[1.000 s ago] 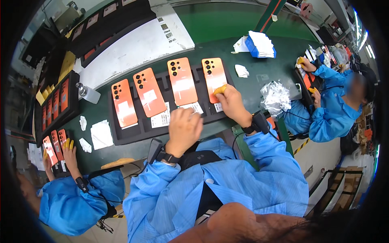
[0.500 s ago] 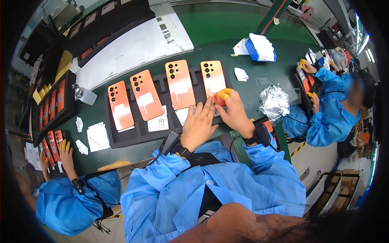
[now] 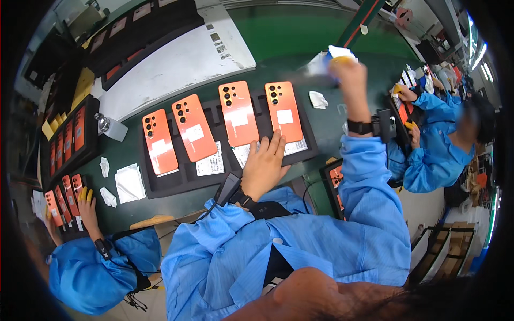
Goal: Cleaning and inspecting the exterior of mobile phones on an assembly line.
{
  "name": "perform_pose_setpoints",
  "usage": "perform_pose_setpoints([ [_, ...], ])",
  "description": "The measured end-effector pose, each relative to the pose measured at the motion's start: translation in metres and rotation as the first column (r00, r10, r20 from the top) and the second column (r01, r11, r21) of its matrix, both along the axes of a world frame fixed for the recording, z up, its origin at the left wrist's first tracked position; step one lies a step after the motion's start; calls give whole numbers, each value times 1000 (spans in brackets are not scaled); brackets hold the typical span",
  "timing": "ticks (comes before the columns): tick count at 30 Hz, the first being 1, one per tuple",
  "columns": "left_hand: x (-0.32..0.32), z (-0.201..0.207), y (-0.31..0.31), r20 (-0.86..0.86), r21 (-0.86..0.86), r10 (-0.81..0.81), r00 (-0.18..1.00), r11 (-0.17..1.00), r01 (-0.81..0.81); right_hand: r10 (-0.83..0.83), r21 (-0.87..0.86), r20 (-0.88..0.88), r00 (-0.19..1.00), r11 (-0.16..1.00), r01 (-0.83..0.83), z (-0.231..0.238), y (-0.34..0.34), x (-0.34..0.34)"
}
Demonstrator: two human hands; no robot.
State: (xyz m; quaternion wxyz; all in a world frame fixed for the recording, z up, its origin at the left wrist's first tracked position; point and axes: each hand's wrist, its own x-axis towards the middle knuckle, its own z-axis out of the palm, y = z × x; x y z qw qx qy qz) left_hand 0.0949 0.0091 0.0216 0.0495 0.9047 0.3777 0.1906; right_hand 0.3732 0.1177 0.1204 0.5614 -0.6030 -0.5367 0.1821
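Since the earlier frame, the right hand (image 3: 348,72) has left the low end of the rightmost orange phone and swung up to the stack of white wipes (image 3: 342,52); the left hand (image 3: 264,167) has stayed put. Clock bearings below are taken from that orange phone (image 3: 281,106).

Phone: back up, camera lenses toward twelve, white label mid-back, in the right end of a dark foam tray (image 3: 187,179) on the green counter (image 3: 292,59). Printed card showing under its lower edge.

Left grip: unclenched, fingers extended and close together, tips over the phone's seven o'clock corner, apparently touching. Right grip: at one to two o'clock, over the wipes, yellow finger covers (image 3: 338,61) showing; blurred, so cannot tell whether it has closed on anything.

Same tray, toward nine: three more orange phones, the nearest (image 3: 239,112) also back up, all slanted alike, cards beneath.

Further out: crumpled tissue (image 3: 318,100) between two and three, near the tray; folded white cloth (image 3: 130,183) at eight; pump bottle (image 3: 112,128) at nine, beside a dark tray of phones (image 3: 75,136); white board (image 3: 176,69) at ten.

Co-workers in blue: one (image 3: 439,150) at three; another (image 3: 93,273) at eight, a yellow-tipped hand by further orange phones.
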Motion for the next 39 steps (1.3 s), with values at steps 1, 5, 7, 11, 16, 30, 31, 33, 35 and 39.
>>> perform_pose_setpoints([
  [1,0,-1,0,6,7,14,1000,1000,-14,-54,269,-240,969,956,120,14,9,3],
  [5,-4,-4,-2,-6,29,26,1000,999,-26,-261,511,-8,965,829,229,45,-10,-28],
  [7,-8,-3,-3,57,32,-9,998,999,7,-380,676,442,813,737,-23,40,-23,-65],
  [11,-26,-13,4,468,-73,-29,883,995,71,-25,404,718,695,829,-387,-13,-35,-139],
  [16,-77,-7,14,462,-70,414,785,899,-433,209,134,847,488,806,-577,-78,-42,-179],
  [30,-79,-7,27,236,-137,502,832,865,-483,337,33,708,620,862,-506,-101,-62,-192],
  [31,-78,-6,27,233,-127,496,837,869,-479,342,27,711,614,859,-511,-101,-62,-191],
  [33,-78,-6,27,245,-133,498,832,867,-480,349,20,711,611,858,-513,-99,-63,-191],
  [35,-77,-9,27,255,-139,498,829,867,-478,346,32,713,610,853,-522,-97,-63,-191],
  [39,-77,-12,29,257,-45,440,860,895,-445,355,32,701,619,851,-525,-95,-62,-189],
])
